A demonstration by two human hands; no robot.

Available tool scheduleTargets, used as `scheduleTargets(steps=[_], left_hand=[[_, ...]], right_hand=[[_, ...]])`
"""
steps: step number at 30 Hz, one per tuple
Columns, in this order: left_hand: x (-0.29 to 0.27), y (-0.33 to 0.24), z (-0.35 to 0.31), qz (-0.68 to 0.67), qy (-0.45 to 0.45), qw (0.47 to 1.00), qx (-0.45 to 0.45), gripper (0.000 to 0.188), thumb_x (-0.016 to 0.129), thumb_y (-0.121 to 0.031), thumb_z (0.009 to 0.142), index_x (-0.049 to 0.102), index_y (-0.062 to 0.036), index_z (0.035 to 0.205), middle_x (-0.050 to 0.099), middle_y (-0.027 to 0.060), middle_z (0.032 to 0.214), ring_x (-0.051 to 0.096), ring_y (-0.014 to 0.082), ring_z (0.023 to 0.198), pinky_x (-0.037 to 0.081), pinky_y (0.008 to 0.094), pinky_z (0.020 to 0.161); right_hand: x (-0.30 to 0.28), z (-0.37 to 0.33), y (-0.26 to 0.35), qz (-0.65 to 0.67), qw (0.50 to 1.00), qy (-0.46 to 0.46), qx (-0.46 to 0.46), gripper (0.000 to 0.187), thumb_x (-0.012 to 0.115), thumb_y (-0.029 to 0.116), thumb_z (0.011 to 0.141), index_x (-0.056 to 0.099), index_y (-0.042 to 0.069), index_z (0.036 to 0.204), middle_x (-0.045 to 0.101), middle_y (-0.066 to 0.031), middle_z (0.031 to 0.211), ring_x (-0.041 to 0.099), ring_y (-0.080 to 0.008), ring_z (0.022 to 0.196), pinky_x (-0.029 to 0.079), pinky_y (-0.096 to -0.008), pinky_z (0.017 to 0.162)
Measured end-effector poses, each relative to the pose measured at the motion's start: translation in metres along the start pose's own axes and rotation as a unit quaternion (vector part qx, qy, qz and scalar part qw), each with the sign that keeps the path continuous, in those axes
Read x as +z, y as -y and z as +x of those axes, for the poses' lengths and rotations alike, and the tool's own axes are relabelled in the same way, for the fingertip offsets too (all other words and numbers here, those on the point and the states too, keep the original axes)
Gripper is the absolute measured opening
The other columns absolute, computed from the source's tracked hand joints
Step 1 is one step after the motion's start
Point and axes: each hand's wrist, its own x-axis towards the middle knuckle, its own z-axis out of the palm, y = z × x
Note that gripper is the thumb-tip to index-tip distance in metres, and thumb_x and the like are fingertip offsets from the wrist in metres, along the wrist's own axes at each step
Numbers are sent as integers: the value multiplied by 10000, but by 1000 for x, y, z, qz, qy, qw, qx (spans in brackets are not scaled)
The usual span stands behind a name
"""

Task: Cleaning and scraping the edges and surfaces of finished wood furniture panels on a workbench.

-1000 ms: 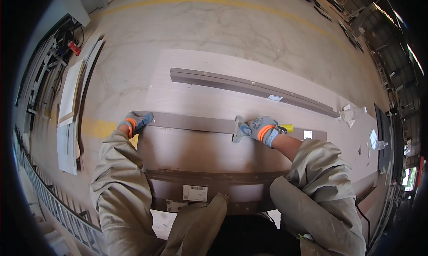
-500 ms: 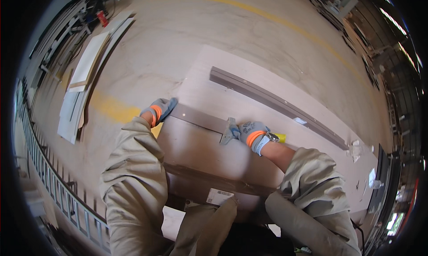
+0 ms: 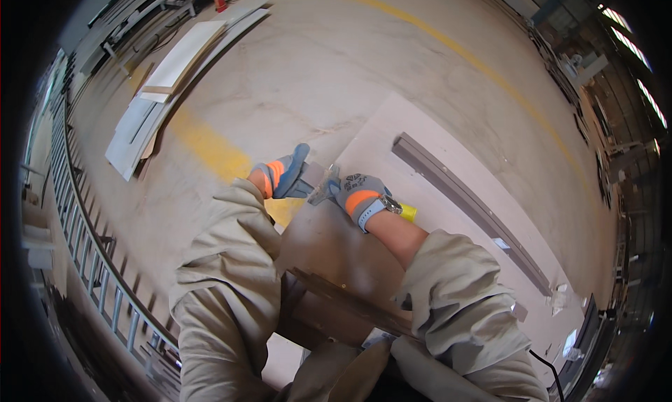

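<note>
My right hand (image 3: 360,195), in a grey-blue glove with an orange cuff, is closed round a scraper with a wide blade (image 3: 324,185). A yellow piece (image 3: 407,212) shows behind my right wrist and looks like its handle end. The blade lies across a flat grey strip (image 3: 313,174) at the left edge of a pale board (image 3: 378,132). My left hand (image 3: 283,174), gloved alike, holds the strip's end, fingers on one side and thumb on the other. The two hands are nearly touching. My right hand hides whatever lies beneath it.
A long grey bar (image 3: 469,213) lies along the board's far side, with clear plastic scraps (image 3: 560,297) near its right end. Stacked pale panels (image 3: 185,62) lie on the floor at the left. A ladder-like metal frame (image 3: 105,283) curves along the left rim.
My right hand has slid the scraper left along the grey strip, up close to my left hand. My left thumb and fingers are now farther apart. The view has shifted.
</note>
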Motion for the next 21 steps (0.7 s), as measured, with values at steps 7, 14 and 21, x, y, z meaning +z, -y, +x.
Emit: scheduleTargets(steps=[7,14,21], left_hand=[[-3,5,-3,-113,12,993,-8,675,497,-664,779,574,-39,1022,615,83,884,605,211,801,494,373,736],[-1,4,-4,-177,22,984,-13,674,499,-676,773,564,-55,1027,607,79,882,606,211,804,496,379,739],[-24,20,2,-55,2,998,-18,485,546,-574,800,533,-95,877,551,29,790,571,148,698,486,301,627]], right_hand=[[-13,29,28,-37,998,-27,-34,542,279,441,937,659,58,993,663,-140,961,639,-302,889,498,-414,766],[-8,39,4,65,990,-113,-53,561,298,466,922,647,27,920,658,-158,928,638,-300,838,481,-432,721],[-59,-2,-41,284,954,61,75,569,455,585,817,565,38,706,581,-88,648,525,-173,492,438,-310,499]])
